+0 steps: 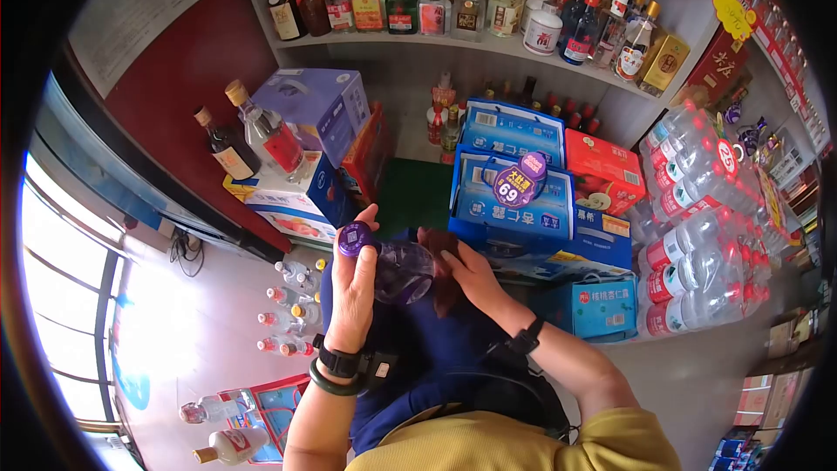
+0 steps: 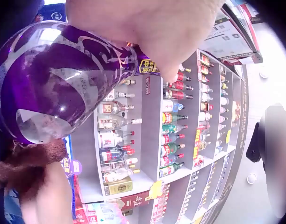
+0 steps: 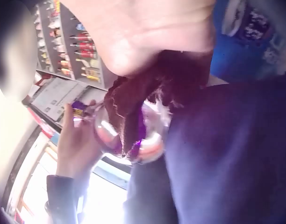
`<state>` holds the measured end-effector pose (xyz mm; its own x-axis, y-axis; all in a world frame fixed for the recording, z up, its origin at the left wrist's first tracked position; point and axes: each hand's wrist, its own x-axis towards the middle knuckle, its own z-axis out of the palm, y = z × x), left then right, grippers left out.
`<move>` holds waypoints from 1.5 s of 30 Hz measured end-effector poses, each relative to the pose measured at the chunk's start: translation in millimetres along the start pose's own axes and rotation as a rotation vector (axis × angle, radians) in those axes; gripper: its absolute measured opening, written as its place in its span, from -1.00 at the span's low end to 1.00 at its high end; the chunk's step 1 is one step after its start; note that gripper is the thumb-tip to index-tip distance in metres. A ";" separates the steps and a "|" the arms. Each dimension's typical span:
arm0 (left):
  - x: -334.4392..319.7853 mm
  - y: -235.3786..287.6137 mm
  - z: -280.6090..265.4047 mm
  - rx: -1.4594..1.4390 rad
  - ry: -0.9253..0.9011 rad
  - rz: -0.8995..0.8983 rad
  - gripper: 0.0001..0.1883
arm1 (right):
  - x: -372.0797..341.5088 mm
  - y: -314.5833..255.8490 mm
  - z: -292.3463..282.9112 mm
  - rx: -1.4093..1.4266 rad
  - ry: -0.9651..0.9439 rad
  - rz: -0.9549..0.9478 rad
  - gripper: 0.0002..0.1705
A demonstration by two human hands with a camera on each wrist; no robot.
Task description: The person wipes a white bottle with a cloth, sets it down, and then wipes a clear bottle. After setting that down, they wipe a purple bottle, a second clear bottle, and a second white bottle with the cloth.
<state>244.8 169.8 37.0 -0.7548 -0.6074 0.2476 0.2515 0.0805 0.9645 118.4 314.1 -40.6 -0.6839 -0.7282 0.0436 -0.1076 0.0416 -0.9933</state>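
My left hand (image 1: 352, 295) grips a clear bottle (image 1: 404, 274) with purple patterning by its neck, near the purple cap (image 1: 353, 239). The bottle lies tilted sideways over my lap, its wide base towards the right. At that base my right hand (image 1: 479, 279) holds a dark brown cloth (image 1: 445, 272) against the glass. In the left wrist view the purple bottle body (image 2: 54, 88) fills the upper left, with the cloth (image 2: 45, 156) just below it. The right wrist view has the cloth (image 3: 126, 109) bunched under my right palm and overlapping the bottle's round bottom.
Liquor bottles line a shelf (image 1: 392, 37) ahead. Blue drink cartons (image 1: 514, 201) and shrink-wrapped bottle packs (image 1: 689, 288) stand to the right. Two bottles top a carton (image 1: 296, 196) at left. Several small bottles (image 1: 288, 296) stand on the floor, with a red-edged box (image 1: 272, 410) nearer me.
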 end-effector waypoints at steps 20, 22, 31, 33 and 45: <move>22.0 23.7 25.7 0.325 -0.301 0.250 -0.66 | -2.6 -59.0 -13.3 0.189 -0.113 -0.051 -0.62; 32.8 38.9 25.2 0.315 -0.515 0.371 -0.64 | -11.8 -83.2 -12.6 0.171 -0.089 -0.215 -0.58; 40.4 2.6 15.1 0.262 -0.737 0.285 -0.59 | -24.6 -41.2 3.7 0.256 0.035 -0.124 -0.53; 26.0 19.1 25.8 0.396 -0.507 0.260 -0.53 | -22.3 -34.8 3.7 0.231 0.034 -0.097 -0.54; -20.5 14.4 52.8 0.467 0.161 0.332 -0.85 | -37.7 -76.6 13.2 0.378 -0.107 -0.198 -0.49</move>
<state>231.9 225.1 50.7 -0.5709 -0.5991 0.5614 0.1378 0.6042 0.7848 162.0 329.3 32.4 -0.5958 -0.7647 0.2454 0.0559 -0.3444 -0.9372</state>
